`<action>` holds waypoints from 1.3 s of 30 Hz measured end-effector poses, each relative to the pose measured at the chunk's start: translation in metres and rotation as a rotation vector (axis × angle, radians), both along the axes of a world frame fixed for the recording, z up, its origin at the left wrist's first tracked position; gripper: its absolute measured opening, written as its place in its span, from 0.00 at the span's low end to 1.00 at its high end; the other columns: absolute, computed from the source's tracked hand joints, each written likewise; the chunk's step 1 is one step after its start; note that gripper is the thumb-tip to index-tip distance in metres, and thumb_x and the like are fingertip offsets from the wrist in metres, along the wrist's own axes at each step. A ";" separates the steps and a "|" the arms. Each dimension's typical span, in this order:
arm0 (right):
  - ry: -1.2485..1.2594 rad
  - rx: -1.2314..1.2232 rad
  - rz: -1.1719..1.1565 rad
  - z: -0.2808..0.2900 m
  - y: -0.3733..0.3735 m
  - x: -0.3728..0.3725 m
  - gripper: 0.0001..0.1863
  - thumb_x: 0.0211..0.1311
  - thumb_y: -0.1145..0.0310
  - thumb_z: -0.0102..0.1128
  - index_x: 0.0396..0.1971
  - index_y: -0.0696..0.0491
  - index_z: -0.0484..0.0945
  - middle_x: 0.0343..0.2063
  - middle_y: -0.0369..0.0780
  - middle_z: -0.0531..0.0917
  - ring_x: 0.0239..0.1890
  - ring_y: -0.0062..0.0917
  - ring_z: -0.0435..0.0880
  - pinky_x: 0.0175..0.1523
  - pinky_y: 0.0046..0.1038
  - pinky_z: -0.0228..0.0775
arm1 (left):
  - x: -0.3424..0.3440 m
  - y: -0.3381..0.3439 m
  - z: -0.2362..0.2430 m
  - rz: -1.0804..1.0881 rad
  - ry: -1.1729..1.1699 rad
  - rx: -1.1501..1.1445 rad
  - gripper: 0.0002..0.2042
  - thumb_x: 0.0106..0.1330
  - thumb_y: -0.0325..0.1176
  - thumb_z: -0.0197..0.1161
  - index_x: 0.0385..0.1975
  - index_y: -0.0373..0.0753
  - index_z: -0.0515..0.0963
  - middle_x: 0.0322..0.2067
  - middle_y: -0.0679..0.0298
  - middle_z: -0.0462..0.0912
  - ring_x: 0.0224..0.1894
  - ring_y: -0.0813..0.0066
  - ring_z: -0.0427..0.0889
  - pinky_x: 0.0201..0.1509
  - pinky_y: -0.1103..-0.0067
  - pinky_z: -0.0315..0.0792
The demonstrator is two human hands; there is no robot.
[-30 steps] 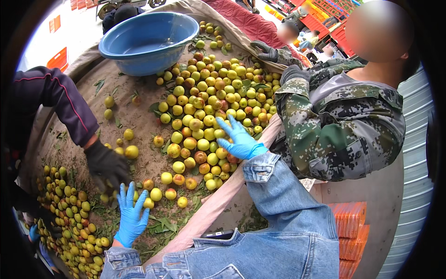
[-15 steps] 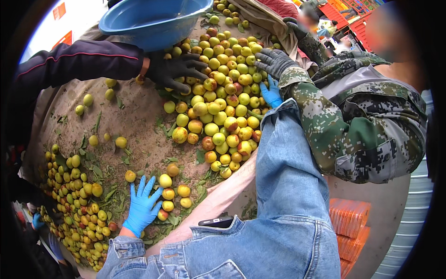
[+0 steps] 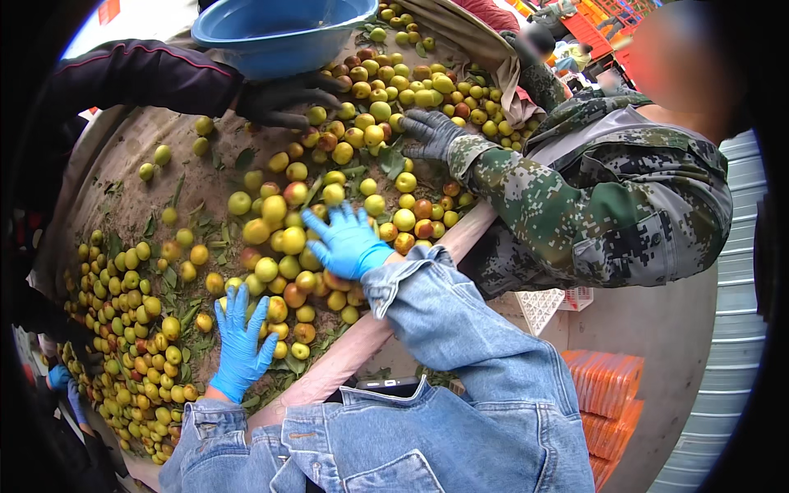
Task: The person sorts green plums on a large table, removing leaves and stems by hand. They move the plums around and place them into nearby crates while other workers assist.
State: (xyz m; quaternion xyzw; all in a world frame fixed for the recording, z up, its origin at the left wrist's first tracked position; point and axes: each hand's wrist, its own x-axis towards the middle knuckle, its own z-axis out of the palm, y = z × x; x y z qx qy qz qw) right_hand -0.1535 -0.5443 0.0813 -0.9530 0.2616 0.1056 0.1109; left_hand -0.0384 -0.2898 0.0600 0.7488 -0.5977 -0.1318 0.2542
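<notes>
Yellow-green fruits [image 3: 275,209] with red blushes, like plums, lie loose over a brown cloth-covered table [image 3: 123,205]. My right hand [image 3: 349,242], in a blue glove, reaches over the near side of the middle group, palm down with fingers spread; fruit lies around and ahead of it. To the lower left, my left hand [image 3: 241,349], also blue-gloved, rests flat with fingers apart beside a few fruits at that group's near edge. Neither hand grips anything. Another heap of fruits [image 3: 123,345] spreads to the left of my left hand.
A blue basin [image 3: 283,37] stands at the far side. One co-worker's dark glove [image 3: 288,100] and another's grey glove [image 3: 427,135] are near the fruit. A padded cloth edge [image 3: 345,349] runs before me; orange crates [image 3: 604,411] are stacked at lower right. Leaves are scattered about.
My right hand has swept from the far right toward me and left, and fruit has spread toward my left hand. The grey glove has moved left and nearer; the dark glove has drawn back.
</notes>
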 end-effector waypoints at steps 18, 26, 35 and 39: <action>-0.101 0.168 -0.118 -0.011 -0.096 0.091 0.35 0.62 0.44 0.39 0.66 0.45 0.50 0.65 0.54 0.48 0.68 0.48 0.44 0.69 0.46 0.35 | 0.044 0.052 -0.025 0.024 -0.200 0.058 0.15 0.52 0.26 0.59 0.41 0.43 0.73 0.49 0.61 0.71 0.58 0.55 0.66 0.63 0.53 0.53; 0.047 0.647 -0.297 0.107 -0.056 -0.028 0.27 0.59 0.62 0.56 0.59 0.46 0.64 0.55 0.48 0.70 0.53 0.39 0.72 0.58 0.35 0.64 | -0.007 -0.034 0.037 -0.224 0.018 0.042 0.27 0.51 0.40 0.64 0.55 0.50 0.70 0.62 0.59 0.60 0.66 0.51 0.52 0.67 0.53 0.43; 0.298 -0.145 -0.351 -0.002 -0.087 -0.092 0.39 0.56 0.35 0.42 0.64 0.40 0.55 0.60 0.52 0.60 0.60 0.60 0.54 0.63 0.56 0.44 | -0.010 -0.002 -0.012 -0.297 -0.030 0.138 0.12 0.54 0.39 0.58 0.36 0.42 0.73 0.38 0.57 0.70 0.46 0.56 0.69 0.62 0.62 0.57; 0.404 0.095 -0.228 0.007 0.004 -0.041 0.39 0.55 0.37 0.46 0.63 0.42 0.57 0.63 0.55 0.52 0.64 0.60 0.48 0.60 0.63 0.44 | 0.008 0.050 -0.013 -0.189 -0.087 0.152 0.11 0.57 0.38 0.55 0.36 0.40 0.73 0.39 0.57 0.71 0.46 0.59 0.70 0.63 0.64 0.57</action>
